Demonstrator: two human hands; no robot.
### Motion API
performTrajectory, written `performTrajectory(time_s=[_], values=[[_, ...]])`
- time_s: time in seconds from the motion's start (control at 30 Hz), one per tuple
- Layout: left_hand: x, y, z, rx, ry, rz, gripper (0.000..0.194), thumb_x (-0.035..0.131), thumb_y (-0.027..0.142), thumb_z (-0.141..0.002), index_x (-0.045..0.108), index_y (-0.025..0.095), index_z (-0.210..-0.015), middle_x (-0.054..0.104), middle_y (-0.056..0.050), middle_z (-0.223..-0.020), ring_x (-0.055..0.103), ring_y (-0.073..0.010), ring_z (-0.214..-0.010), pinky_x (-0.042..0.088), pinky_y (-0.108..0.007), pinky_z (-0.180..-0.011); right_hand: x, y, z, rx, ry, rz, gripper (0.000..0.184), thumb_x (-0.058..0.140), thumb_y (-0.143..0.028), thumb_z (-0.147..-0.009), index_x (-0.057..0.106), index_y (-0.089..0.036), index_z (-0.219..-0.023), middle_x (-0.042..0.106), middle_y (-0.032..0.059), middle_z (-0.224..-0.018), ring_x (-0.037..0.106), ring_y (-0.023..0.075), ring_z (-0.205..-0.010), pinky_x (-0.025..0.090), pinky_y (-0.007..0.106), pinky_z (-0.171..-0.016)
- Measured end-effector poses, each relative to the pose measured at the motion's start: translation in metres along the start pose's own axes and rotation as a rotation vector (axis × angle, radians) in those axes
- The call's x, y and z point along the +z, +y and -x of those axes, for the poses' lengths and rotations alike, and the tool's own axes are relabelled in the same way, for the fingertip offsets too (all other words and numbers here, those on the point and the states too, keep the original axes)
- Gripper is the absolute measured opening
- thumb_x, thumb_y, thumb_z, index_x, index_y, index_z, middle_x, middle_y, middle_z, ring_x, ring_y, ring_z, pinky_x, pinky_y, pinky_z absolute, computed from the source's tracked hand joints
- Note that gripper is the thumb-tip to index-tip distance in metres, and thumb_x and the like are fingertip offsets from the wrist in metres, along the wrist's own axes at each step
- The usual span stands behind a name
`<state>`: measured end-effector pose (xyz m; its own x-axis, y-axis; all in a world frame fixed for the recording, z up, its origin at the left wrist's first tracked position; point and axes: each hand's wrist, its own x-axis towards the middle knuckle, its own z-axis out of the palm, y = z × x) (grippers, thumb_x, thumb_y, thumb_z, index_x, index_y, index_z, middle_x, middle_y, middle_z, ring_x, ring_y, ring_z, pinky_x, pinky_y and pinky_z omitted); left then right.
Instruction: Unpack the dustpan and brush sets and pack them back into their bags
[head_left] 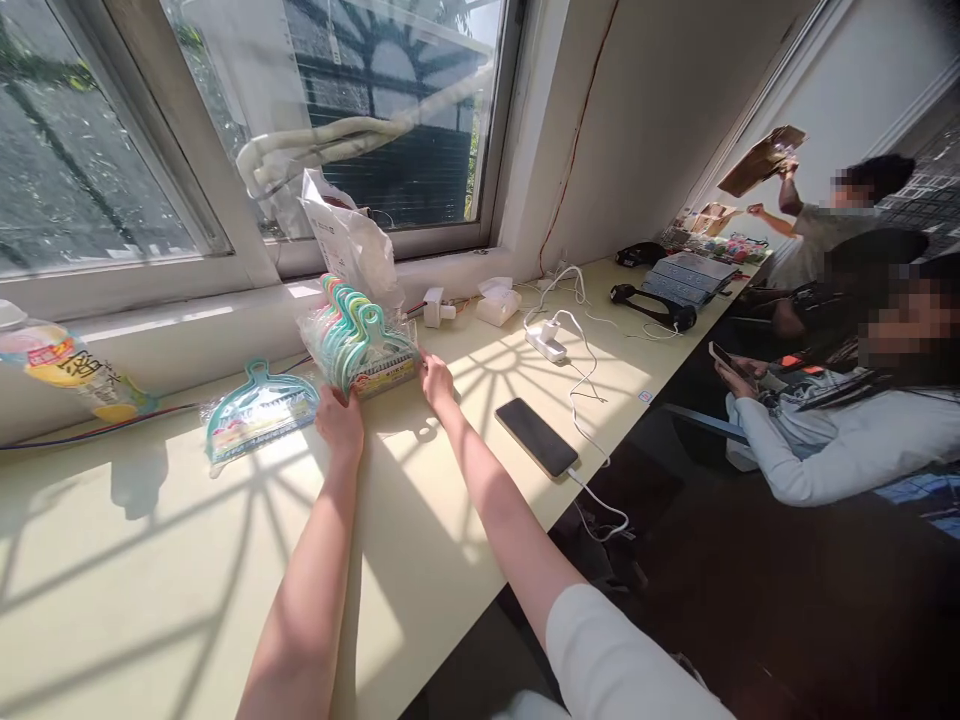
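Observation:
A stack of packets with teal, green and pink hanger-shaped tops [358, 338] stands on edge on the pale table [135, 560], wrapped in clear plastic. My left hand [340, 420] presses against the near left end of the stack, fingers curled on it. My right hand [435, 378] touches the stack's lower right corner with its fingertips. One single teal packet [259, 410] lies flat on the table just left of my left hand.
A black phone [535, 436] on a white cable lies to the right, with a white charger block [547, 340] beyond it. A white bag [349, 243] leans at the window. A yellow-labelled bottle [67, 368] lies far left. People sit at the right end.

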<state>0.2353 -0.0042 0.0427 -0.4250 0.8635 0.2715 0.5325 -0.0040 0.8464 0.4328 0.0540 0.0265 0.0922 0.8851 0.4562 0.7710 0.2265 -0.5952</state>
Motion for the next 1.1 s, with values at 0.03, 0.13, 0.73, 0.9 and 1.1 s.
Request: performTrajectory(time_s=[0.03,0.13,0.73,0.9,1.1], values=[[-0.002,0.0,0.0,-0.002,0.004,0.014,0.022,0.065,0.04,-0.096,0.053,0.022,-0.095,0.063,-0.01,-0.089,0.066,-0.0371,-0.105,0.049,-0.05,-0.101,-0.001,0.0,0.0,0.004,0.001,0.01,0.048,0.041,-0.022,-0.109,0.063,-0.015,-0.151,0.075,0.0164,-0.116,0.072,0.0269,-0.107,0.058,0.037,-0.097],[-0.006,0.001,-0.001,-0.031,-0.007,0.055,0.027,0.065,0.044,-0.094,0.049,0.024,-0.085,0.059,-0.007,-0.08,0.067,-0.0344,-0.094,0.05,-0.048,-0.098,-0.002,0.0,0.0,-0.007,0.004,0.026,0.051,0.039,-0.016,-0.107,0.061,-0.015,-0.154,0.072,0.0175,-0.12,0.072,0.0255,-0.104,0.059,0.035,-0.095],[0.0,-0.007,-0.011,-0.053,-0.009,0.029,0.031,0.065,0.049,-0.091,0.045,0.025,-0.084,0.064,-0.01,-0.086,0.068,-0.0338,-0.089,0.054,-0.051,-0.097,0.0,-0.011,0.005,0.065,0.13,0.104,0.052,0.044,-0.025,-0.111,0.05,-0.016,-0.162,0.057,0.0217,-0.157,0.064,0.0291,-0.135,0.054,0.043,-0.111],[0.0,-0.006,-0.007,-0.067,-0.023,-0.021,0.03,0.066,0.048,-0.096,0.055,0.021,-0.102,0.07,-0.014,-0.097,0.068,-0.0391,-0.104,0.051,-0.055,-0.102,-0.004,-0.021,0.034,0.003,0.22,0.123,0.058,0.042,-0.031,-0.113,0.038,-0.011,-0.167,0.044,0.0247,-0.168,0.049,0.029,-0.152,0.045,0.045,-0.121],[-0.013,0.013,0.028,-0.033,0.064,-0.056,0.041,0.059,0.046,-0.105,0.051,0.017,-0.134,0.061,-0.025,-0.137,0.053,-0.0405,-0.139,0.042,-0.056,-0.115,-0.023,-0.047,0.096,-0.22,0.027,0.102,0.048,0.043,-0.018,-0.108,0.055,-0.017,-0.155,0.052,0.0198,-0.161,0.049,0.0286,-0.151,0.038,0.05,-0.125]])
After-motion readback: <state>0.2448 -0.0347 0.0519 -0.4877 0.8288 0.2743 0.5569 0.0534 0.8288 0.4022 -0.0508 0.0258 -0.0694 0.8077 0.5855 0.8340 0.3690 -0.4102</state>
